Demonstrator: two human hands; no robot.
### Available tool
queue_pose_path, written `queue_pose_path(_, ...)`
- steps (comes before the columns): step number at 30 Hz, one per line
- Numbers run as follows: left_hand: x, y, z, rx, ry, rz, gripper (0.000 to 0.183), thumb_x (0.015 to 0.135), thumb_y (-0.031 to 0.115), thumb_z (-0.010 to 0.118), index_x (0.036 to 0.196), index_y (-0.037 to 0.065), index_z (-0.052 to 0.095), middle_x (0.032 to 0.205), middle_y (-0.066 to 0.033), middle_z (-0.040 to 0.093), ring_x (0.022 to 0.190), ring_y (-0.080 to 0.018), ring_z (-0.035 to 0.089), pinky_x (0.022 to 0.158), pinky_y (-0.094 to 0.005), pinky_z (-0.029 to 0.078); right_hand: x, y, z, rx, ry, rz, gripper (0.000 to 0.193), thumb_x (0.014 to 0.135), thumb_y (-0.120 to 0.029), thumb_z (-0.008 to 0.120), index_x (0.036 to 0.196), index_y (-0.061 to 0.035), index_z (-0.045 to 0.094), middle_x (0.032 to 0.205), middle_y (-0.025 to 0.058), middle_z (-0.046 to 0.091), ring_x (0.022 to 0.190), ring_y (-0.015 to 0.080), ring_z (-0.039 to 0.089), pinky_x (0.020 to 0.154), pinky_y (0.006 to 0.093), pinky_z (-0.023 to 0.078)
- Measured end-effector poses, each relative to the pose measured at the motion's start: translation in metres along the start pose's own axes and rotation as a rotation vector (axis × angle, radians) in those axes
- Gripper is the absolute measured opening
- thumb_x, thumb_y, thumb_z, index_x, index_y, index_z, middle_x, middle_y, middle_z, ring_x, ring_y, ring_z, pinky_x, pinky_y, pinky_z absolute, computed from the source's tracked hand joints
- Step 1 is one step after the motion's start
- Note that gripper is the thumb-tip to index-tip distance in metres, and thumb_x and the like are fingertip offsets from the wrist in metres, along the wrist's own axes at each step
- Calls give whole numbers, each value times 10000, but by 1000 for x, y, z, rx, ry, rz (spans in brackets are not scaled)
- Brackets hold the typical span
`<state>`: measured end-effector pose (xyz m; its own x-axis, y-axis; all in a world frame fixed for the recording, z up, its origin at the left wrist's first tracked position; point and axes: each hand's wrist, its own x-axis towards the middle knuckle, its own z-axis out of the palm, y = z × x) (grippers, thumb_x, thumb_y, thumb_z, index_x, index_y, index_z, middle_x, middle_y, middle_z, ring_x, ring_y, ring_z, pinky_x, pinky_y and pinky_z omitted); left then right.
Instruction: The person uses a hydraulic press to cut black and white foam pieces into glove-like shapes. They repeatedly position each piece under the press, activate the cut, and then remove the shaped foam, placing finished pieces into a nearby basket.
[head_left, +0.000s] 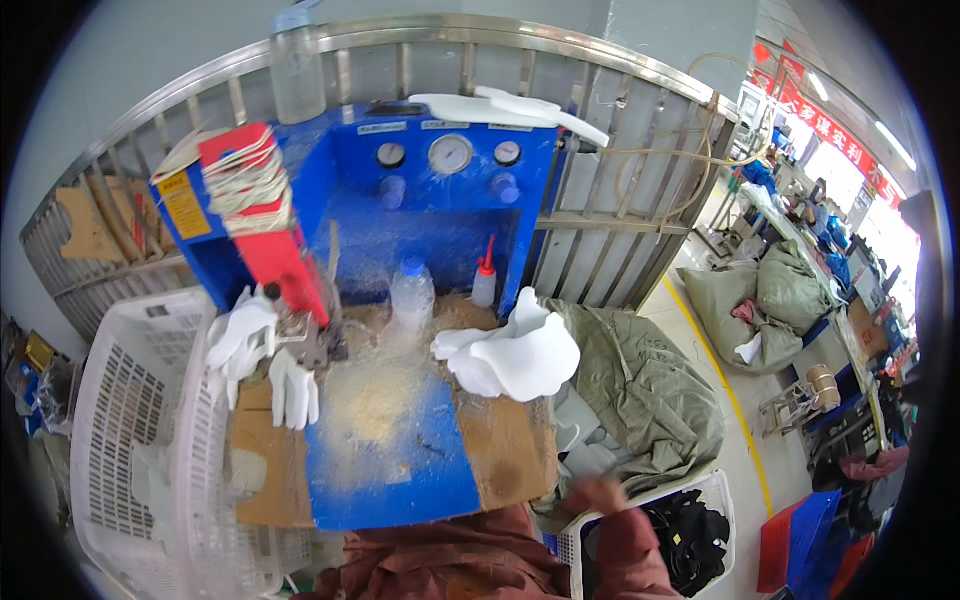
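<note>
Right hand: held at the lower right of centre, blurred; the right hand [597,495] is reached by a red-brown sleeve [632,552] angled up from the lower edge, across the crate [728,505].
Grip: cannot be told whether spread or closed, because of the blur.
Left hand: out of view, its grip likewise untold.
Grey pieces [578,430]: piled just above the right hand, beside the green sack [655,385]; contact cannot be told.
Black pieces [690,540]: heaped in the crate, lower right.
Worktop [400,490]: seen at centre, surfaced in brown and blue, strewn with pale powder [372,405]; white pieces [512,355] are stacked at its right, gloves [293,390] laid at its left.
Machine [350,170]: blue, set behind the worktop, fitted with three gauges.
Basket [105,430]: white, stood at the left.
Room: a metal railing [405,70] is seen across the top; the floor at right is crossed by a yellow line [718,368].
</note>
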<state>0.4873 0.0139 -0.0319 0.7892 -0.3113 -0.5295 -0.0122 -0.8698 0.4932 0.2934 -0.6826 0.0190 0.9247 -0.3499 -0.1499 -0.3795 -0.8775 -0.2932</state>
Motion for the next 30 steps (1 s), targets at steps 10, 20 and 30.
queue_pose_path(10,-34,172,-177,-352,-409,-82,409,1035,258,634,1351,-1,641,1040,-133,774,952,-204,755,841,-323,590,224,0,-182,596,474,314,768,898,-322,833,1472,36,470,977,49,696,895,166,670,815,330,543)
queue_pose_path(20,-17,277,-241,-295,-136,340,390,1013,191,671,1335,-26,640,1106,-139,776,1006,-187,736,881,-323,566,224,-57,-223,43,644,236,388,897,-167,775,1223,3,649,1063,161,734,907,276,700,801,430,558)
queue_pose_path(30,39,414,-184,-1298,-526,580,708,1003,20,646,1617,43,294,1542,-159,501,1384,-262,535,1115,-402,466,113,-251,-281,1676,564,-46,337,1041,-133,629,1355,-17,587,1186,58,677,1071,146,628,923,316,517)
